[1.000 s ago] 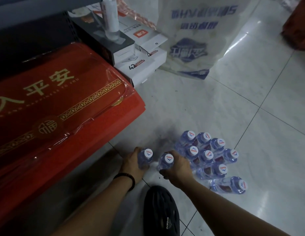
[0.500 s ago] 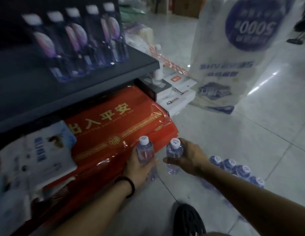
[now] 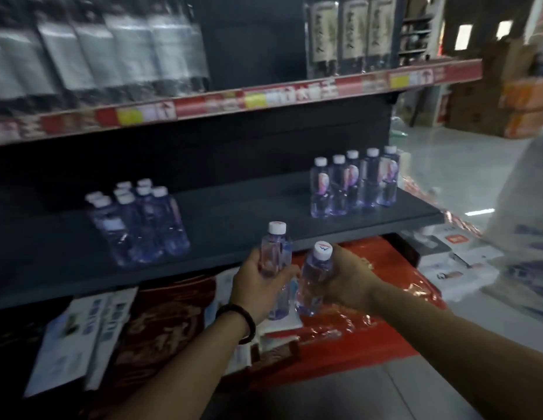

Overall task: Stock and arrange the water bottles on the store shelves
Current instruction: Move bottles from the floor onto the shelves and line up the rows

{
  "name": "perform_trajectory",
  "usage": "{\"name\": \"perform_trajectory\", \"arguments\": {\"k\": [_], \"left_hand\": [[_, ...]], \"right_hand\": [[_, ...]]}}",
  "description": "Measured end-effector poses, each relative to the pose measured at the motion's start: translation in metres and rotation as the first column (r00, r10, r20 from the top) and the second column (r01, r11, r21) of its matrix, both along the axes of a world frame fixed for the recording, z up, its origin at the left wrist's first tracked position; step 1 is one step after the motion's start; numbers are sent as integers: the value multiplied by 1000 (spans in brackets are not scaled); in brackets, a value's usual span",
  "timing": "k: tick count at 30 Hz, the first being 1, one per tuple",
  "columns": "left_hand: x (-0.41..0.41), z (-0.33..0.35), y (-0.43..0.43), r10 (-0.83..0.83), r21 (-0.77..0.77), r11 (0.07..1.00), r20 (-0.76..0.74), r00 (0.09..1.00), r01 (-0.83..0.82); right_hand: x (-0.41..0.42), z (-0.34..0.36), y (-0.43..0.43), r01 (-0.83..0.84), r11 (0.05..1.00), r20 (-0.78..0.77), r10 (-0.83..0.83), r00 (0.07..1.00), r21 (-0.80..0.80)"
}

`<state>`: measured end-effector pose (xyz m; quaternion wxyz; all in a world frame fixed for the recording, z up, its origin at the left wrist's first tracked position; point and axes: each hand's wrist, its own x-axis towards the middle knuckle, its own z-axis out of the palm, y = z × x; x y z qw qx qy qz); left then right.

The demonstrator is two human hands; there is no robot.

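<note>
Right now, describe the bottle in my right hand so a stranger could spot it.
Find the dark middle shelf; two clear bottles are held at its front edge. Yours is the tilted bottle in the right hand, its white cap showing a red-and-blue logo; the left hand holds an upright bottle.

The shelf (image 3: 249,213) lies bare between the cluster of bottles (image 3: 142,228) at left and the row of bottles (image 3: 352,186) at right, a gap just beyond the left hand (image 3: 258,280) and right hand (image 3: 346,278), each gripping a bottle (image 3: 276,253). The upper shelf (image 3: 264,100) caps headroom; the dim back looks bare.
</note>
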<state>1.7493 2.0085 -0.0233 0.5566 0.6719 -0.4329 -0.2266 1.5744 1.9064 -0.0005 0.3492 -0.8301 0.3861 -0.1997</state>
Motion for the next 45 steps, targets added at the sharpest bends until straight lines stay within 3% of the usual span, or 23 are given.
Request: {"name": "perform_trajectory", "arguments": {"k": [6, 9, 15, 17, 21, 27, 35, 39, 42, 45], "left_hand": [[72, 14, 18, 301, -81, 949, -50, 952, -304], [104, 16, 14, 390, -136, 910, -44, 920, -393], [142, 13, -24, 500, -221, 848, 26, 866, -482], [153, 4, -36, 558, -189, 821, 68, 827, -539], [174, -11, -52, 626, -168, 779, 132, 769, -605], [187, -16, -58, 685, -225, 709, -5, 728, -669], [192, -29, -63, 685, -101, 720, -55, 727, -686], [191, -33, -63, 692, -123, 710, -64, 719, -694], [191, -36, -64, 703, -134, 700, -47, 710, -702], [196, -37, -66, 706, -149, 691, -71, 705, -707]], "right_hand": [[108, 35, 20, -4, 1000, 100, 5, 995, -9], [155, 42, 13, 21, 998, 172, -31, 985, 59], [216, 40, -12, 48, 998, 248, -55, 967, 32], [228, 38, -21, 75, 996, 287, -88, 954, 54], [254, 34, -35, 93, 994, 332, -106, 937, 54], [292, 26, -47, 44, 998, 242, -51, 969, 33], [303, 13, -61, 31, 999, 203, -33, 979, 14], [321, 6, -60, -20, 984, 299, -34, 954, 177], [338, 0, -56, -126, 914, 454, -69, 888, 385], [345, -4, -54, -201, 846, 522, -103, 846, 494]]}}
